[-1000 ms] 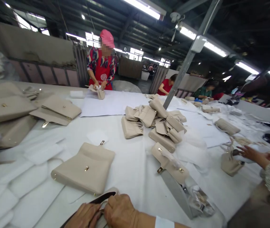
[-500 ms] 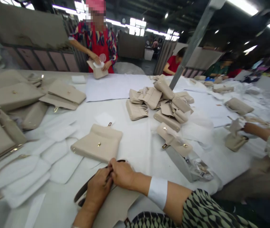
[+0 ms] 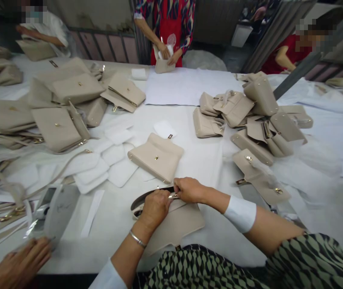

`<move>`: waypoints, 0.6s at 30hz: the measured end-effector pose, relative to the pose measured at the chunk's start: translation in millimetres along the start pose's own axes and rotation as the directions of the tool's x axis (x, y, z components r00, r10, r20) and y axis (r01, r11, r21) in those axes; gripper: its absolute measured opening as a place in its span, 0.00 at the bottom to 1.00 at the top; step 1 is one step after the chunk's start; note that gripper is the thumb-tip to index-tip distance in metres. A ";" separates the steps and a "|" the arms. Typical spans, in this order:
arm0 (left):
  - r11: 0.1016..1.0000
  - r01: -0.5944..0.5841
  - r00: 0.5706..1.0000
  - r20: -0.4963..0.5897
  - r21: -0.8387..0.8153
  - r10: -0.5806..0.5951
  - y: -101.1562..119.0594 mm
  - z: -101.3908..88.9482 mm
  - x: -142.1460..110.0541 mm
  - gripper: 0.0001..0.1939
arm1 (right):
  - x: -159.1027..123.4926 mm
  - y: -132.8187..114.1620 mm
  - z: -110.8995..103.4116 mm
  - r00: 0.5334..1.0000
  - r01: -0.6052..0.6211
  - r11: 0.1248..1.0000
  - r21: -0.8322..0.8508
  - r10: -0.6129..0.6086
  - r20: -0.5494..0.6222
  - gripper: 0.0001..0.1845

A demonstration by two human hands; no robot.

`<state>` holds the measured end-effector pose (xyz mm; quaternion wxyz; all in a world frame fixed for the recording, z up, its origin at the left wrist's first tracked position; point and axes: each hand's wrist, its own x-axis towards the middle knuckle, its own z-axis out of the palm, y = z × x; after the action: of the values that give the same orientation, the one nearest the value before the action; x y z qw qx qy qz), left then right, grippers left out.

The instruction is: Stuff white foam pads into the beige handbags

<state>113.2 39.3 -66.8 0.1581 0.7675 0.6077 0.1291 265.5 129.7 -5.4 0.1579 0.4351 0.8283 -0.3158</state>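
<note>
A beige handbag [image 3: 180, 224] lies in front of me with its flap folded toward my body and its dark-edged mouth facing away. My left hand [image 3: 156, 206], fingers closed, grips the rim of that mouth. Just to its right my right hand [image 3: 189, 190] pinches the bag's edge. A short stretch of metal zipper [image 3: 173, 196] shows between the two hands; the fingertips partly hide it. Beyond them rests a second beige handbag [image 3: 156, 158] with a gold turn-lock, untouched.
Beige bags pile up at left [image 3: 78, 86] and right [image 3: 234, 106]. White padding sheets [image 3: 91, 174] and straps [image 3: 66, 164] lie to the left. A co-worker's hand [image 3: 23, 259] reaches in at lower left. Across the table a person in a red apron [image 3: 170, 28] handles a bag.
The view has swung left and down, so things sit further right and more of the left side shows. Both hands stay at the handbag's mouth, now with metal zipper visible between them.
</note>
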 end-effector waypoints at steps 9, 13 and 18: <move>0.996 -0.089 0.996 -0.011 0.011 0.089 -1.4 -7.3 -4.4 0.09 | -15.3 38.2 -13.4 1.000 -0.016 1.000 -0.017 0.017 0.011 0.13; 0.997 -0.064 0.998 0.020 0.029 0.064 -0.4 -9.6 1.1 0.08 | -19.0 41.9 2.1 0.968 0.135 0.987 -0.087 -0.150 -0.203 0.35; 0.996 -0.093 0.996 -0.012 0.006 0.094 3.1 -13.5 2.1 0.06 | -6.5 22.7 38.9 0.930 0.288 0.946 -0.152 -0.314 -0.193 0.27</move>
<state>111.1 41.9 -53.2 0.1460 0.7947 0.5724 0.1392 287.3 109.5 -39.9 0.0435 0.3240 0.9149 -0.2366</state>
